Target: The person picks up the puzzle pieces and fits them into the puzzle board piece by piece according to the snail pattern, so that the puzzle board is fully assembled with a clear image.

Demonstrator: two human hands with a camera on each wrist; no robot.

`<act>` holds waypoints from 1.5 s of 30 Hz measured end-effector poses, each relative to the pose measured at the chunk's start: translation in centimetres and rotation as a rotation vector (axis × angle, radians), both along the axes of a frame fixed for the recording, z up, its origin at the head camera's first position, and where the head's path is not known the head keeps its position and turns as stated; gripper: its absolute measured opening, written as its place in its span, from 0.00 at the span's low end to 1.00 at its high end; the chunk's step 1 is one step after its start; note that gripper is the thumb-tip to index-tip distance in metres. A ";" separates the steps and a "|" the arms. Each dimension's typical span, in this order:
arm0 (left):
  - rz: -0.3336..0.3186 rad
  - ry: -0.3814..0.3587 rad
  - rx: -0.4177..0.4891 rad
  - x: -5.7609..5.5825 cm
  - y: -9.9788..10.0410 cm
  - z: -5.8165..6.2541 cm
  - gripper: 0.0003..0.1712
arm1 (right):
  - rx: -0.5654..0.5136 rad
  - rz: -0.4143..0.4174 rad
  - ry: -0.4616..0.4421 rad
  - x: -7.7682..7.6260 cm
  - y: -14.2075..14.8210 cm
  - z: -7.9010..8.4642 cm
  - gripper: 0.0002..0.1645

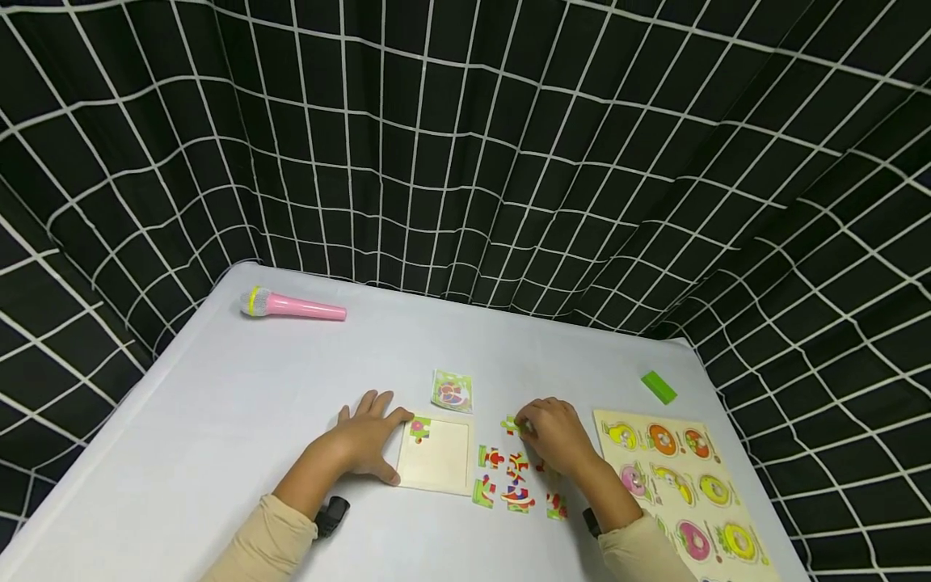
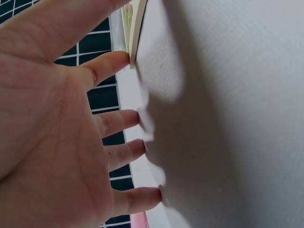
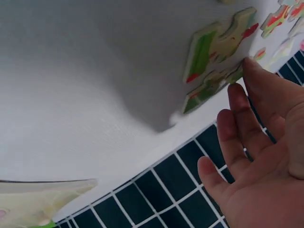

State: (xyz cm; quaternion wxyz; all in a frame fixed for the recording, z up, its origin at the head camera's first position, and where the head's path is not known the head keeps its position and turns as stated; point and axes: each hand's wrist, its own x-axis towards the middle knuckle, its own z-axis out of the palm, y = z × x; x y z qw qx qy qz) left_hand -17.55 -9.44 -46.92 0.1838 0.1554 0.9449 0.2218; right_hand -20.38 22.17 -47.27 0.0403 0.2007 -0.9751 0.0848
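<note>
My left hand (image 1: 367, 440) is spread beside a shallow square puzzle tray (image 1: 436, 465), index finger and thumb against its left corners. In the left wrist view the other fingertips of the left hand (image 2: 61, 137) rest on the white surface. One green puzzle piece with a pink spot (image 1: 419, 428) lies in the tray's far left corner. My right hand (image 1: 556, 436) is over the loose pieces; in the right wrist view its thumb and index finger pinch the end of a green puzzle piece (image 3: 203, 92). Several red and green pieces (image 1: 518, 495) lie between the hand and the tray.
A small picture card (image 1: 452, 391) lies behind the tray. At the right are a board of fruit and vegetable pictures (image 1: 687, 477) and a green block (image 1: 659, 387). A pink toy microphone (image 1: 294, 305) lies far left. Black gridded curtains (image 1: 436, 145) surround the table.
</note>
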 end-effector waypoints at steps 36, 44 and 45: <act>-0.009 0.028 -0.029 0.2 0.2 0.1 0.50 | 0.111 0.286 0.118 0.9 -9.5 -0.1 0.12; -0.002 0.017 -0.032 0.1 0.1 0.0 0.50 | 0.130 0.287 0.118 0.8 -9.6 -0.2 0.12; -0.002 0.015 -0.034 0.1 0.1 0.0 0.50 | 0.135 0.288 0.121 0.8 -9.6 -0.3 0.12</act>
